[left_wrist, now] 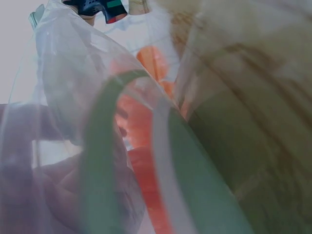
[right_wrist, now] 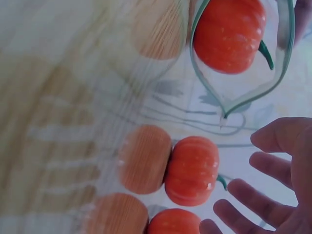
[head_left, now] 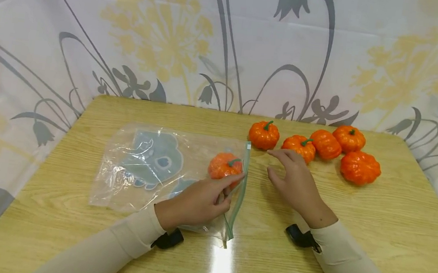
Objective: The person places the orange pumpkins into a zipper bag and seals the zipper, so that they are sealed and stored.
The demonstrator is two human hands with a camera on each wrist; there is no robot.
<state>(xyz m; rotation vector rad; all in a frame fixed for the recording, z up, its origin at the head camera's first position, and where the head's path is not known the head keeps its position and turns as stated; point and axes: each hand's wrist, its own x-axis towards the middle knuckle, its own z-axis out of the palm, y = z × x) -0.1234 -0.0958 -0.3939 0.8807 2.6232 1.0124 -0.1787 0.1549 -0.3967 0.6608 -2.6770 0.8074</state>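
A clear zip bag [head_left: 197, 145] with blue bear prints lies flat on the table, its green zip edge [head_left: 242, 188] facing right. Inside, near the mouth, sits an orange toy pumpkin [head_left: 221, 166] with a green stem. My left hand [head_left: 199, 204] grips the lower part of the bag's mouth between thumb and fingers. In the right wrist view the mouth gapes around the bagged pumpkin [right_wrist: 229, 36]. My right hand [head_left: 298, 186] hovers right of the bag with fingers spread and nothing held. Closest to its fingertips are a pumpkin [head_left: 263, 135] and another pumpkin [head_left: 296, 147].
More toy pumpkins stand at the back right: one lying on its side [head_left: 325, 145], one behind it [head_left: 349, 138] and one further right [head_left: 360, 169]. A flower-patterned cloth [head_left: 245, 45] hangs along the back edge of the wooden table [head_left: 395, 228].
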